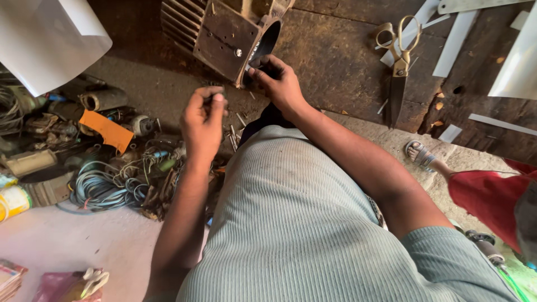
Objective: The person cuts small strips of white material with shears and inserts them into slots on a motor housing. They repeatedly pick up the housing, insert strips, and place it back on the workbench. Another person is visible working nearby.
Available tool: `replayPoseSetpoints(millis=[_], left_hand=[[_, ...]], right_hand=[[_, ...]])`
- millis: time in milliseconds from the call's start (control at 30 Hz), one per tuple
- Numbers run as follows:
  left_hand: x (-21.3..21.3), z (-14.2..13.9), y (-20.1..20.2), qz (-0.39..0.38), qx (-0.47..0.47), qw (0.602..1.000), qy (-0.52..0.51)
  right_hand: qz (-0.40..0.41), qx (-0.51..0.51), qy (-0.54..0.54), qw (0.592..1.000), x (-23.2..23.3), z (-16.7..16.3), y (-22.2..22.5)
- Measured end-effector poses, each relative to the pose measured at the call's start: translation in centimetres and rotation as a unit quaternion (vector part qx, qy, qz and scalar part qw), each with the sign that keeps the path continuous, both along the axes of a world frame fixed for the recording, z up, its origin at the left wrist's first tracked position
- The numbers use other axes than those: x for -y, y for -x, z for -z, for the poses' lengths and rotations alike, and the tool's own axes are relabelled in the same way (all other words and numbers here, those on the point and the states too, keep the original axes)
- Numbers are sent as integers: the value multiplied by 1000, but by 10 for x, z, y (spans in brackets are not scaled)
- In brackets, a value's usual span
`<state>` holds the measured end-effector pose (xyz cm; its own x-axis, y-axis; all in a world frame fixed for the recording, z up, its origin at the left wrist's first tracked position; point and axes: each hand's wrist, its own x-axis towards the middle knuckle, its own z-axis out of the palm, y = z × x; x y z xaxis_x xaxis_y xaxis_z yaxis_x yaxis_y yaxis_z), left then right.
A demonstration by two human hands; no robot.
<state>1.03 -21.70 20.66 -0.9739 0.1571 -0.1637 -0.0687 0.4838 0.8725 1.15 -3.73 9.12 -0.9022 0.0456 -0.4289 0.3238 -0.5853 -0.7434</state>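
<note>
While the motor housing (226,33) sits tipped on the worktop (335,61), our right hand (279,81) pinches something small at its open end; our left hand (202,120) is closed on a slim piece. Risk: loose screws (234,137) roll off.

Person wears a pale grey-green ribbed knit shirt (302,223) with short sleeves; the right sleeve's hem (442,237) ends above the elbow. Forearms bare. Left hand (202,120) and right hand (278,83) bare: no gloves, rings or watch visible.
</note>
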Motion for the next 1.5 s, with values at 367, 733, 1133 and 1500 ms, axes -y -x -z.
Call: replayPoseSetpoints(millis=[367,733,1133,1500], left_hand=[[25,7,11,-26,3,999,28],[25,6,30,-8,-29,998,48],[34,48,151,-57,-30,981,185],[8,24,154,-67,73,948,303]], right_hand=[[8,29,27,999,16,-6,5],[-35,88,113,989,1,6,30],[-47,22,-236,970,-18,13,12],[-49,66,-249,965,-21,5,9]])
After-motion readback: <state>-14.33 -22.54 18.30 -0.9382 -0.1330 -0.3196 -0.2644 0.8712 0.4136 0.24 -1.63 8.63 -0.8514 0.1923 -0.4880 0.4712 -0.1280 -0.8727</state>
